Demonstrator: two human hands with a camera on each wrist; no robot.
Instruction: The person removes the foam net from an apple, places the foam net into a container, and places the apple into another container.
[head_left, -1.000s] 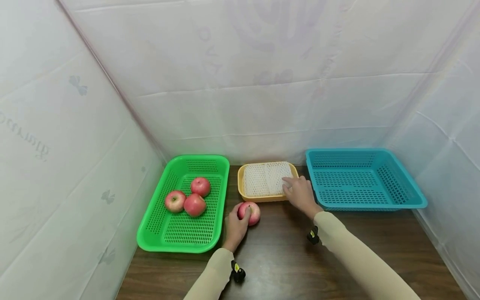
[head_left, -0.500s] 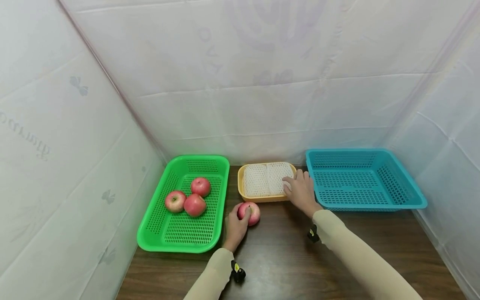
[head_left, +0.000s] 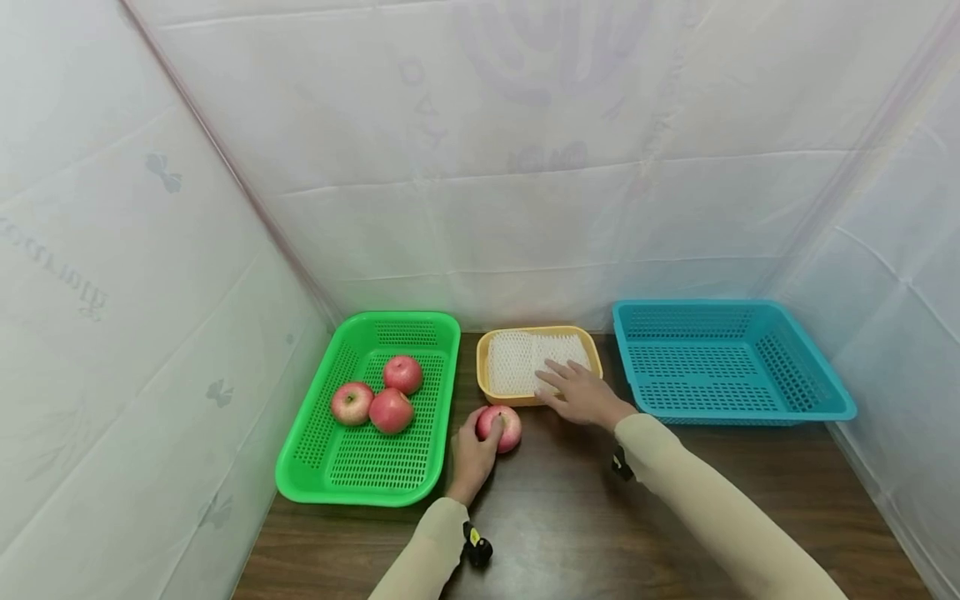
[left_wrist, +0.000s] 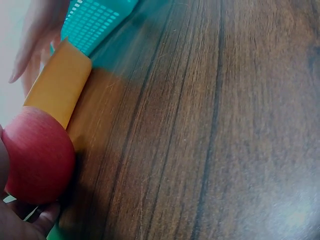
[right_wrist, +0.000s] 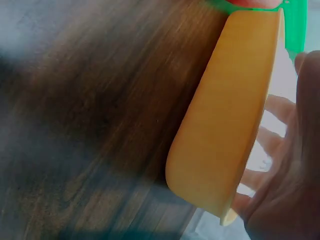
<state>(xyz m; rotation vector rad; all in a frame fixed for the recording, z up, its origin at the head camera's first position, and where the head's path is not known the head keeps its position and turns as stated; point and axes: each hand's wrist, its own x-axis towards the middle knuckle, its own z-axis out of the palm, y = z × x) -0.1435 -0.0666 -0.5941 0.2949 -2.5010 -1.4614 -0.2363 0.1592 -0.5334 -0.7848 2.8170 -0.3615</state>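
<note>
My left hand (head_left: 474,457) holds a red apple (head_left: 501,427) on the table, its fingers and thumb around the fruit's left side. In the left wrist view the same apple (left_wrist: 40,157) sits beside the hand. White foam fruit nets (head_left: 512,364) lie flat in two stacks inside a small yellow basket (head_left: 483,367). My right hand (head_left: 581,396) reaches over the basket's front rim, its spread fingers over the right stack of nets. From the right wrist view, the fingers (right_wrist: 270,140) extend past the rim of the yellow basket (right_wrist: 225,110); their tips are partly hidden.
To the left stands a green basket (head_left: 300,475) with three red apples (head_left: 392,410) in it. A blue basket (head_left: 813,367) stands at the right, near the back wall. White sheeting (head_left: 525,225) encloses the brown wooden table (head_left: 570,525) at the back and sides.
My right hand has moved left from the yellow basket's right edge to over the right stack of nets, its fingers now pointing more to the left. The left hand and its apple stay put.
</note>
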